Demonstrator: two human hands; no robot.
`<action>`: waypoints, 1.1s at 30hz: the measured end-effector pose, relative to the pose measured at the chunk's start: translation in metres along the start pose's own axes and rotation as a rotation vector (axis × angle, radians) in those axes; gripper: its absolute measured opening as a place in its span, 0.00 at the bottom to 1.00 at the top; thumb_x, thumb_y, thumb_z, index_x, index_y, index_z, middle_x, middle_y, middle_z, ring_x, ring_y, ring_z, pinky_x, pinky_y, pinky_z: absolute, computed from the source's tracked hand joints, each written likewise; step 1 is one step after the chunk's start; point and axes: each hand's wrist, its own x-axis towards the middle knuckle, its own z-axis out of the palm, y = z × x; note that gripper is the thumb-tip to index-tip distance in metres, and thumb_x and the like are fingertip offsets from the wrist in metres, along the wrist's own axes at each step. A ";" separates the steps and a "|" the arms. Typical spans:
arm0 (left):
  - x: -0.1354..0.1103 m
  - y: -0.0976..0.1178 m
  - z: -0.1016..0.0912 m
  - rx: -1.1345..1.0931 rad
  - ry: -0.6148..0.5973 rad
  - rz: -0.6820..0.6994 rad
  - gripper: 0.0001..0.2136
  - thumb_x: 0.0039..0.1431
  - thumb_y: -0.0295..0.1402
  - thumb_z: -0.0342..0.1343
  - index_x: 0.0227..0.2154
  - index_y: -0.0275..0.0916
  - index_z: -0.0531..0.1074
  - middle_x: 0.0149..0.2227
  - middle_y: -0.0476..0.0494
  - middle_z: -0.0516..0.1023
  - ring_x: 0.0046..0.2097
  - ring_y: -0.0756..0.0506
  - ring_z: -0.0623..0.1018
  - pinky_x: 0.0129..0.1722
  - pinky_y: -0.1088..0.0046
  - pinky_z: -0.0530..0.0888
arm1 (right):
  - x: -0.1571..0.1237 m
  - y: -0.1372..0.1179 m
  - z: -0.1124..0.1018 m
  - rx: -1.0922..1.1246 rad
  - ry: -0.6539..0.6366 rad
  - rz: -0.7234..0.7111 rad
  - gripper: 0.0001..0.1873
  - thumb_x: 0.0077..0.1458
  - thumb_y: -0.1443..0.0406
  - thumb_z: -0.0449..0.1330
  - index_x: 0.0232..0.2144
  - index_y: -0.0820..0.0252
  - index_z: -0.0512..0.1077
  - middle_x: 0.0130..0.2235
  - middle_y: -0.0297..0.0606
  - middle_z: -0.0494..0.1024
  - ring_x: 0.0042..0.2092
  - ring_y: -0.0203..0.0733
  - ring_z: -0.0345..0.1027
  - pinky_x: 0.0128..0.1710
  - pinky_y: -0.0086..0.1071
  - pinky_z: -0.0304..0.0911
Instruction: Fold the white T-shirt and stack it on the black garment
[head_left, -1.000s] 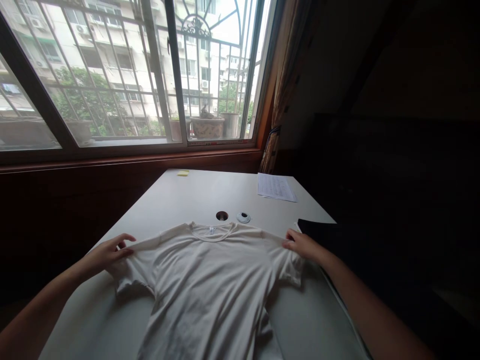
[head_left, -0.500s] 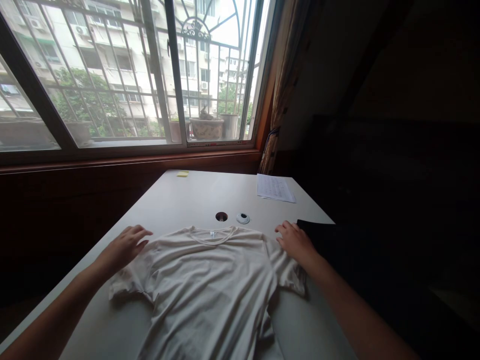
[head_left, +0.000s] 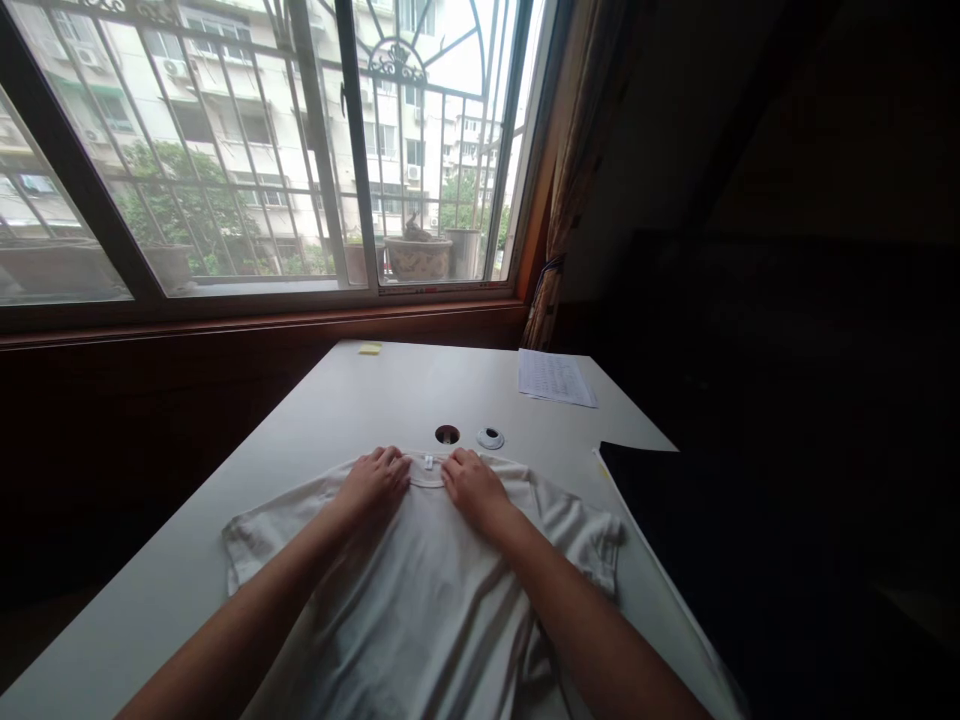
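A pale T-shirt [head_left: 405, 580] lies spread on the white table [head_left: 420, 385], its neckline towards the window and its short sleeves out to both sides. At the left part of the collar, my left hand [head_left: 375, 477] has its fingers closed on the fabric. My right hand [head_left: 472, 482] is closed on the collar's right part in the same way. Between the two hands a small white neck label [head_left: 429, 462] shows. Both sets of fingertips are partly hidden from above, and my forearms cover part of the shirt's body.
Just beyond the collar are a round hole [head_left: 448, 435] in the tabletop and a white round cap [head_left: 490, 438]. Papers [head_left: 556, 378] and a yellow sticky note [head_left: 370, 349] lie farther back. Something black [head_left: 645, 490] covers the table's right edge. A barred window [head_left: 300, 150] stands behind.
Both hands have moved inward from beside the sleeves to the collar and closed on it. The shirt's shoulders look smoother, and the left sleeve is spread flatter.
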 end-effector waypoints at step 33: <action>0.017 -0.041 0.027 -0.042 -0.168 0.076 0.26 0.74 0.50 0.36 0.70 0.50 0.51 0.73 0.48 0.46 0.73 0.43 0.47 0.69 0.55 0.47 | 0.009 0.068 0.012 -0.037 -0.184 -0.022 0.35 0.69 0.48 0.41 0.71 0.56 0.52 0.73 0.37 0.45 0.73 0.45 0.37 0.71 0.45 0.31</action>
